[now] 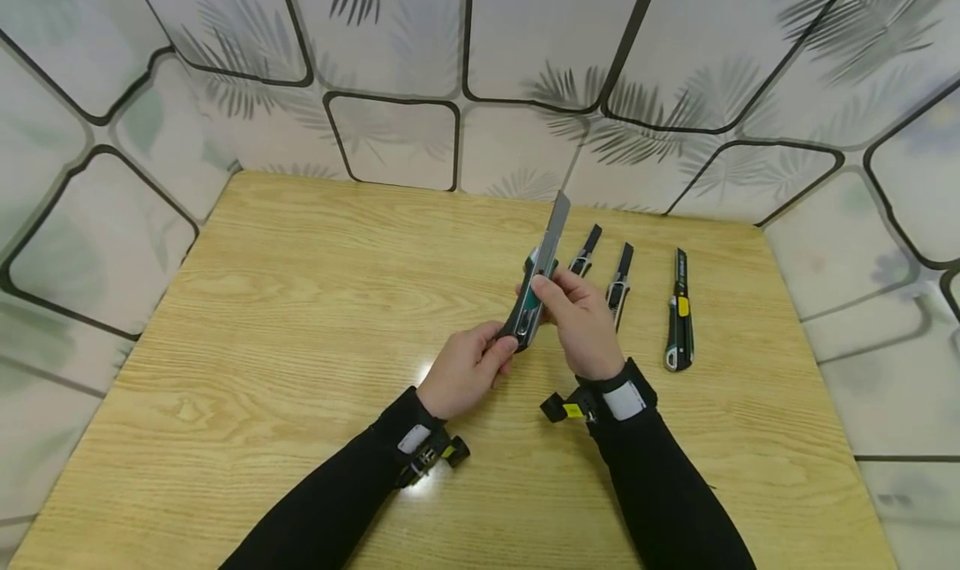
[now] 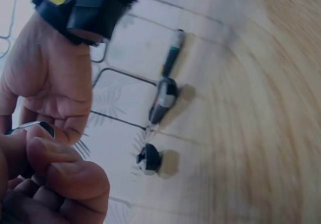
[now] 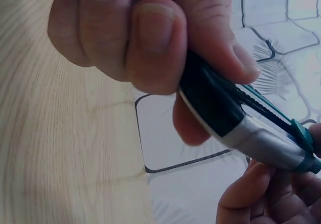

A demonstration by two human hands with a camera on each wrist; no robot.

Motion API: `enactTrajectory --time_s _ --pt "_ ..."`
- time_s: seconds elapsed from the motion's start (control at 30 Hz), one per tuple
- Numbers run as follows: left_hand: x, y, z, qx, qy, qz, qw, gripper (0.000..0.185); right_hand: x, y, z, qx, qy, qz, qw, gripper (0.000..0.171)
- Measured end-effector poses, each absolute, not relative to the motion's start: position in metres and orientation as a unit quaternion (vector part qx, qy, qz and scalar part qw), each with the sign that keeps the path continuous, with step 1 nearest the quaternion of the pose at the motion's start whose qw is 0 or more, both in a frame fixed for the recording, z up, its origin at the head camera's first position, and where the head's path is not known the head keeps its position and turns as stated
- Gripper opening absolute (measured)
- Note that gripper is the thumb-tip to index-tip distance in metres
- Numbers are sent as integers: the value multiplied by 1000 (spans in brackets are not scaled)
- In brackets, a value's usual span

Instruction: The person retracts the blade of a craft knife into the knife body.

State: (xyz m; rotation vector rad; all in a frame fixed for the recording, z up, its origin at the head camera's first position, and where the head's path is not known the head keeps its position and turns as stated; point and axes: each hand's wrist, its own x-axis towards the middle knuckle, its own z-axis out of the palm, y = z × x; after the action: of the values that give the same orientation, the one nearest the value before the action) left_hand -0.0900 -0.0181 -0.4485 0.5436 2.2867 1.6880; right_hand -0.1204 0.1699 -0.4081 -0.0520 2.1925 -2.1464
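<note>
Left hand (image 1: 467,370) and right hand (image 1: 590,328) pinch a grey-bladed, black-and-green utility knife (image 1: 528,310); yellow wooden desk (image 1: 322,303) stretches wide to its nine-o'clock edge (image 1: 142,349).

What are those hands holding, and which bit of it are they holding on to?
A utility knife, by its handle: the left hand pinches the bottom end, and the right hand grips farther up, just below the blade.

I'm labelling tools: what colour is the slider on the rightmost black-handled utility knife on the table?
The slider is yellow, clearest in the head view.
</note>
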Motion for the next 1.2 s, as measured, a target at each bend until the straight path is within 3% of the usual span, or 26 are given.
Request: enactTrajectory --time_s 0.23,0.5,0.7,0.83,0.9,1.07,1.2 --pt "-91 -20 -448 167 754 620 136 25 -119 171 -407 -54 708 -700 81 43" --pt "-94 -22 -447 140 743 641 134 23 -122 174 -407 -118 670 -718 146 71" --pt "-94 -22 -445 146 740 643 133 23 -122 174 -405 -141 653 -726 165 83" --pt "-94 -22 -445 146 746 636 135 24 -121 175 -406 -137 658 -724 158 82" --pt "-94 -21 -444 140 769 614 108 27 -120 173 -408 -125 671 -717 143 80" --pt "-92 -18 -437 119 851 511 -22 51 -117 162 -414 -69 723 -678 110 77" --pt "-97 -15 -431 117 884 451 -39 44 -116 155 -417 -55 763 -633 118 77"
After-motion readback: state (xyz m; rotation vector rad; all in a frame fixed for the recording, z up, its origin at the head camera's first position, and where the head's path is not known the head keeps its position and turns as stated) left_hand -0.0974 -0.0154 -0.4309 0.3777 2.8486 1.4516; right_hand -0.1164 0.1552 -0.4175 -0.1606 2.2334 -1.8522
